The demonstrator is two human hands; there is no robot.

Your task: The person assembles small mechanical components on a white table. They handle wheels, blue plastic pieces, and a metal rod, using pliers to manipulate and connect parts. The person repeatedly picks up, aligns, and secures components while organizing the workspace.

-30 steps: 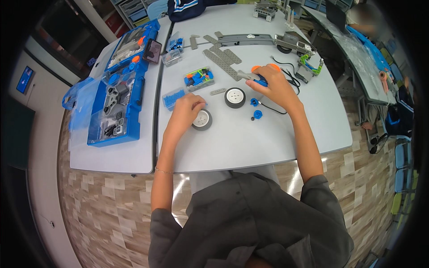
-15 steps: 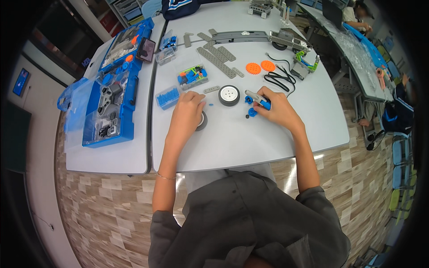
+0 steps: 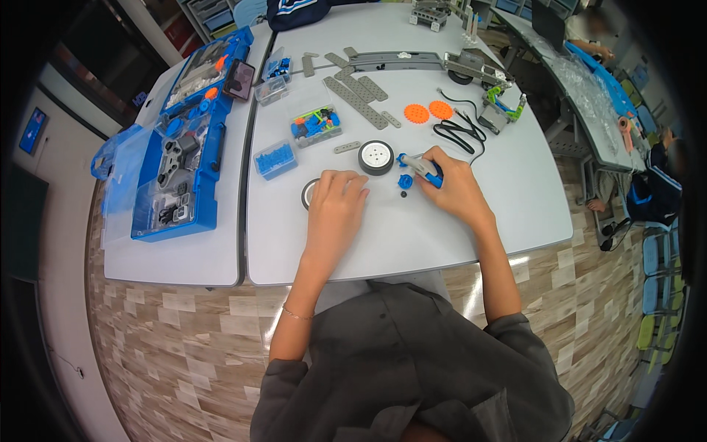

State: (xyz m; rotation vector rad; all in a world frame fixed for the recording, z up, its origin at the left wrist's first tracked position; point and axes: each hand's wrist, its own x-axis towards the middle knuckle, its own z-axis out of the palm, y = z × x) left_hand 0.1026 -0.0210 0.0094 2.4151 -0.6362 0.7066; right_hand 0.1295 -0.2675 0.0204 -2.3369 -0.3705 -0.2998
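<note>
My right hand (image 3: 454, 183) grips a small grey-and-blue hand tool (image 3: 425, 169), whose tip points toward two blue parts (image 3: 405, 181) on the table. A tiny black piece (image 3: 403, 194) lies just below them. My left hand (image 3: 337, 210) is low over the table with its fingers bent down. Its thumb and forefinger look slightly apart, and I see nothing between them. A wheel (image 3: 309, 193) with a dark tyre is partly hidden behind that hand. Another wheel (image 3: 376, 158), white-hubbed, lies flat between my hands.
Beyond my left hand stand a clear box of blue pins (image 3: 276, 160) and a box of mixed connectors (image 3: 317, 125). Grey beams (image 3: 359, 101), two orange gears (image 3: 417, 113), black cables (image 3: 460, 134) and a partly built model (image 3: 479, 68) lie farther back. A blue kit case (image 3: 180, 169) is at left.
My left hand has moved right, uncovering more of the nearer wheel and covering the spot where a small blue piece lay. My right hand still holds the tool, turned slightly.
</note>
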